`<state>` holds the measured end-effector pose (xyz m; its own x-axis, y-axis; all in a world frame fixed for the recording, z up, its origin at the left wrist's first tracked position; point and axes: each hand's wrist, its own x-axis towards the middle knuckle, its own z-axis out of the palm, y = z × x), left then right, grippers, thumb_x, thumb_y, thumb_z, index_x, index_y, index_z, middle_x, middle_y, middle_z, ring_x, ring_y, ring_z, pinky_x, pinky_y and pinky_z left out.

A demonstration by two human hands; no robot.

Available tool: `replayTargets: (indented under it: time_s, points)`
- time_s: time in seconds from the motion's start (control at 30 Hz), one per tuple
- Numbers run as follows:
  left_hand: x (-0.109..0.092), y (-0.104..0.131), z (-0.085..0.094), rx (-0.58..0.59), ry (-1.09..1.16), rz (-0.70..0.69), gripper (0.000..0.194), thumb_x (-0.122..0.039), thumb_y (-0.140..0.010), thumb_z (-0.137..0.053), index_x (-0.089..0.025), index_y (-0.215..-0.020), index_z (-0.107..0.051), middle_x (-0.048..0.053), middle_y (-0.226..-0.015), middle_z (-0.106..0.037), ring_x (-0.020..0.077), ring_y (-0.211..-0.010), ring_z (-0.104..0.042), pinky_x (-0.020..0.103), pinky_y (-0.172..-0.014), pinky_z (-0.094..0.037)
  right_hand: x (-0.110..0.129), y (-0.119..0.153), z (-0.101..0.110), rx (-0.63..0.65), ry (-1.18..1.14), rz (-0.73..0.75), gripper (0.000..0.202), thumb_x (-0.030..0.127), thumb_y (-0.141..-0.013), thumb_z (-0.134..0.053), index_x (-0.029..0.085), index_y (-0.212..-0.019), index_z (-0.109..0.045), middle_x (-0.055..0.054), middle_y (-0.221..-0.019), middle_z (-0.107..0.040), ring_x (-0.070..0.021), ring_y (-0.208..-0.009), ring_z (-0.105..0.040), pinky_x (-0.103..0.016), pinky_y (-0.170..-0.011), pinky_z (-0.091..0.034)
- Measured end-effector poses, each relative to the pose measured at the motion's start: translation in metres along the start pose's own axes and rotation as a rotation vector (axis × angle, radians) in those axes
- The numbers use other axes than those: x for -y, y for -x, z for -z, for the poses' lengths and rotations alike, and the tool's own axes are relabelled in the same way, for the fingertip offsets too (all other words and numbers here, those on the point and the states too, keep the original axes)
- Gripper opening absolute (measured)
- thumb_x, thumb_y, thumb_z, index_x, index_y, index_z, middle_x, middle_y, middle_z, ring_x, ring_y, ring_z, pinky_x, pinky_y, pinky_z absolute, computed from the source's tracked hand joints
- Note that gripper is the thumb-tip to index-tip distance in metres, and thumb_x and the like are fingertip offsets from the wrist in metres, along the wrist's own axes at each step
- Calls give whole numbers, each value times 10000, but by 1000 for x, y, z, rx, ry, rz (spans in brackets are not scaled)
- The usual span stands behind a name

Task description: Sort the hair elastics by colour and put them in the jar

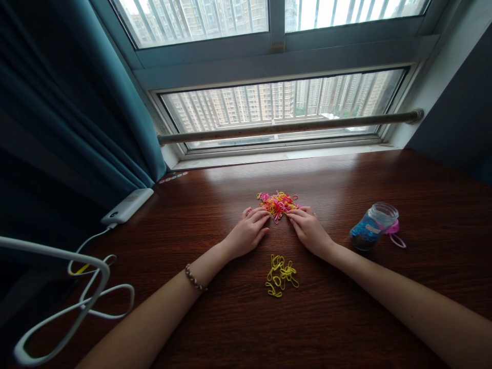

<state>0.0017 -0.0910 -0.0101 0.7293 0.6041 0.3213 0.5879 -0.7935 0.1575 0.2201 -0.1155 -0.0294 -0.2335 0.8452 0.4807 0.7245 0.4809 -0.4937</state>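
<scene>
A mixed heap of pink, red, orange and yellow rubber bands [279, 204] lies on the wooden table. My left hand [249, 234] rests at its left edge, fingers stretched out onto the bands and thumb apart. From the right side, my right hand [310, 233] reaches in with its fingers extended and fingertips touching the heap's edge. Neither hand visibly lifts a band. Nearer to me, between my forearms, lies a smaller loose group of yellow rubber bands [283, 274].
At the right, a tilted clear jar [369, 230] with blue contents leans on a pink lid with a loop [394, 228]. A white power bank [128, 206] lies at the left by the curtain [77, 102]. White cable loops [88, 302] reach over the left side. A window rail [288, 127] runs behind.
</scene>
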Motion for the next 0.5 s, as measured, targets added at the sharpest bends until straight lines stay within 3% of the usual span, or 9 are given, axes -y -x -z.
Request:
replayTargets:
  time_s: [0.17,0.33,0.4,0.5]
  points:
    - [5,0,-4,-179,158,66,293,-210,-855,-431,-166,-1129,-528,115,-1168,-525,215,-1103,-467,384,-963,-366,1,-2,6,-134,-146,-65,249,183,-841,-416,175,-943,-643,-89,-976,-637,-210,-940,-526,-377,-851,-419]
    - [10,0,-2,-325,306,219,150,-202,-825,-484,-179,-894,-615,70,-929,-604,175,-887,-569,300,-804,-464,4,-2,12,-197,-330,-184,131,264,-764,-546,183,-783,-648,-46,-795,-649,-157,-710,-575,-289,-654,-462]
    - [11,-1,-1,-351,345,258,125,-213,-810,-509,-184,-817,-630,55,-862,-618,168,-826,-583,284,-751,-475,7,-3,13,-156,-431,-203,137,296,-737,-585,175,-741,-648,-32,-724,-645,-131,-625,-553,-263,-598,-450]
    - [13,0,0,-367,401,310,126,-236,-798,-529,-185,-808,-643,44,-842,-644,166,-798,-599,278,-737,-479,13,-3,15,72,-655,-195,183,335,-700,-632,155,-723,-655,-19,-672,-634,-107,-576,-528,-229,-538,-427]
